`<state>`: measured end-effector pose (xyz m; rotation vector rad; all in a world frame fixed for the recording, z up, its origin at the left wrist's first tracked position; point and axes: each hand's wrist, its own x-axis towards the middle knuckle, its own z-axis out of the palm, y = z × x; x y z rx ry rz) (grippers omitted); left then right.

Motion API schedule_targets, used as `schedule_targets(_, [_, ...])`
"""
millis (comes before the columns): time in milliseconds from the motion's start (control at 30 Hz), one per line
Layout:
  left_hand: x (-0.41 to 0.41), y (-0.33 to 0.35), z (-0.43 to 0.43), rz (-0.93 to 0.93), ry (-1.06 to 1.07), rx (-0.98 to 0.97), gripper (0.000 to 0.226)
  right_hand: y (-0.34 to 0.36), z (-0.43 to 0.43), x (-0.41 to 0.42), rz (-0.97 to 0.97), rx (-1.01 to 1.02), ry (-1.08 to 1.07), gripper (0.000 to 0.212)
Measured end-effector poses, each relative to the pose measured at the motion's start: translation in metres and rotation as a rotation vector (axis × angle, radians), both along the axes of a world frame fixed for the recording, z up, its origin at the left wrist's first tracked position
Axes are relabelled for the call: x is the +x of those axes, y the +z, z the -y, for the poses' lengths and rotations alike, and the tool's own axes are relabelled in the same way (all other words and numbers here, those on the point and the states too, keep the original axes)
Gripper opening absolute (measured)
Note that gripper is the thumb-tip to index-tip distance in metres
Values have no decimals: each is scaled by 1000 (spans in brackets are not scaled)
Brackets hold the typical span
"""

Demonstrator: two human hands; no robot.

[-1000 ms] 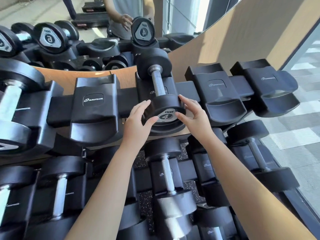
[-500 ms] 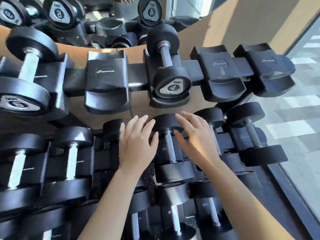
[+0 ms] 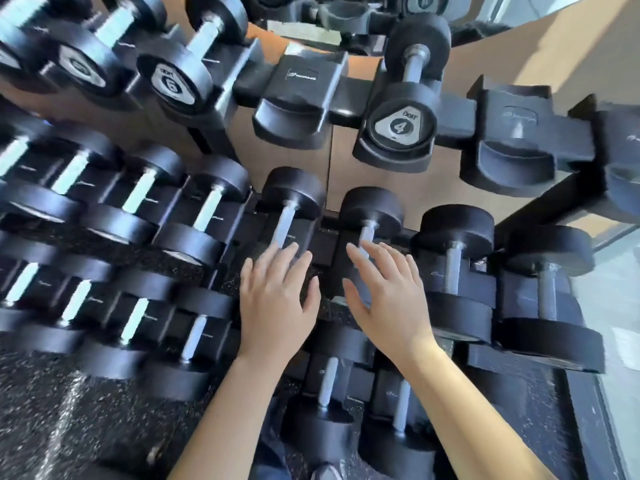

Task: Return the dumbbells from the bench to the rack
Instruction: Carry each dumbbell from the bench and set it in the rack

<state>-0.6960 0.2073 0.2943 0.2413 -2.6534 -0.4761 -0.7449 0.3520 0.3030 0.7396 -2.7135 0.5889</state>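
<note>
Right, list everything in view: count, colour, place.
round-headed rubber dumbbell marked 4: one, black, top row, right of centre
round-headed rubber dumbbell marked 6: one, black, top row, left
empty moulded plastic cradles: at least three, black, top row
steel-handled dumbbells: many, black, middle and lower rows
speckled rubber floor: one, black, lower left
wooden wall panel: one, tan, upper right
left hand: one, open, empty, over middle row
right hand: one, open, empty, beside it

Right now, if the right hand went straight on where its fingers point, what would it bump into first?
Likely the middle-row dumbbell just beyond the right hand, at its handle; depth is unclear.
</note>
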Motion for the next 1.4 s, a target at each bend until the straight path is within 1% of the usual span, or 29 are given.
schedule_targets(133, [52,0,2,29,148,-12,28,-2,5,35,6,-4,125,41])
schedule_targets(333, [130,-5,12,75,344,-7,33,-10,25,86,37,-28,299,40])
schedule_targets(633, [252,-13,18,88,532,27,30,-22,59,188,19,-5,509,38])
schedule_targets(800, [347,-23,23,59,639,58,28,-31,76,277,25,-12,594,40])
schedule_targets(1000, [492,-42,28,102,763,100,34,-48,91,412,61,-12,709,39])
schedule_targets(1200, [633,-64,31,62,906,22,28,-59,122,534,82,43,847,41])
schedule_targets(1400, [731,-76,41,78,1104,58,27,-65,156,621,86,59,1031,42])
